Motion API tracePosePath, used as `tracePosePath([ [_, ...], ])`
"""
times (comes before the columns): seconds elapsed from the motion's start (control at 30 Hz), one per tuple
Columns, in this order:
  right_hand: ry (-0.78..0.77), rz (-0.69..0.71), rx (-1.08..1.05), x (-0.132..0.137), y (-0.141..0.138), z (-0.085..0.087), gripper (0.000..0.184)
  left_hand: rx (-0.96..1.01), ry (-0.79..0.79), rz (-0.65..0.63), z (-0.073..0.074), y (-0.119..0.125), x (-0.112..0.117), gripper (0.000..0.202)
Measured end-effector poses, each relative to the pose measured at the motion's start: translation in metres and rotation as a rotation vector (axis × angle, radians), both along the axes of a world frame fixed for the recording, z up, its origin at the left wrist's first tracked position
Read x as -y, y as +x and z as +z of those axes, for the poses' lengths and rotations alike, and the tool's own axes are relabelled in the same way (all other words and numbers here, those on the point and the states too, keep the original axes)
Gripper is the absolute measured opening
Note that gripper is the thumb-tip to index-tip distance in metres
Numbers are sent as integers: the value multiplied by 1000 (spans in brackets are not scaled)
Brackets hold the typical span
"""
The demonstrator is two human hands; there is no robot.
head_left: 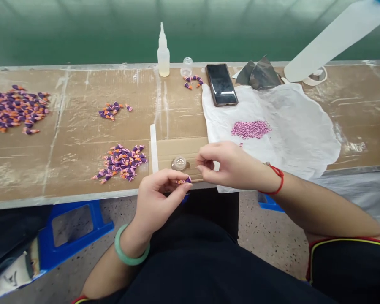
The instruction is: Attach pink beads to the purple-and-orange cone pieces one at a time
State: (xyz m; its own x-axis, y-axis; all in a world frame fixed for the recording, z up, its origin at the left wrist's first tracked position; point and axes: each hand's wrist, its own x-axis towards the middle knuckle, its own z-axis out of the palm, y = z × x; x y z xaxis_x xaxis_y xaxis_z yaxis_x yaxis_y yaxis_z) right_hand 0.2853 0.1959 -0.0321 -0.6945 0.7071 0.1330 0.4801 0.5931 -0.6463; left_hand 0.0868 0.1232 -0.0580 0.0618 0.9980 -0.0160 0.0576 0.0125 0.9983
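Between the thumb and forefinger of my left hand [158, 198] is a tiny purple, pink and orange figurine [187, 180]. My right hand [226, 164] is closed in a pinch just to its right, apart from the figurine; whatever its fingertips hold is too small to make out. In front of both hands a small round clear cup [179, 163] rests on a cardboard piece [167, 147]. Small pink pieces [251, 129] are spread on a white cloth [291, 114] beyond my right hand. A pile of similar figurines [123, 162] lies left of my left hand.
A white strip [153, 147] lies by the cardboard. Farther back stand a dropper bottle [163, 55] and a clear cap [187, 66], near a phone [221, 84], dark sheets [261, 74] and a tape roll [318, 77]. More figurines [17, 109] lie at left. Blue stools [72, 232] are below.
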Motion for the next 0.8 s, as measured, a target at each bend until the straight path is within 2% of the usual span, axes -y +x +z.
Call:
tracePosePath([
  [0.1,87,50,185,-15,-18,0,17,-62,34,24,-4,-6,0,5],
  [0.23,125,121,439,-26,-34,6,19,-88,48,57,-11,-12,0,5],
  [0.4,182,180,602,-29,-42,14,20,-46,7,54,-13,-16,-1,5],
  [0.67,217,184,606,-30,-43,10,21,90,-71,62,-15,-16,-1,2],
  [0.73,192,159,519,-30,-40,10,21,142,-93,66,-15,-16,0,4],
  [0.8,90,107,361,-27,-37,13,20,219,-113,82,-14,-16,1,6],
])
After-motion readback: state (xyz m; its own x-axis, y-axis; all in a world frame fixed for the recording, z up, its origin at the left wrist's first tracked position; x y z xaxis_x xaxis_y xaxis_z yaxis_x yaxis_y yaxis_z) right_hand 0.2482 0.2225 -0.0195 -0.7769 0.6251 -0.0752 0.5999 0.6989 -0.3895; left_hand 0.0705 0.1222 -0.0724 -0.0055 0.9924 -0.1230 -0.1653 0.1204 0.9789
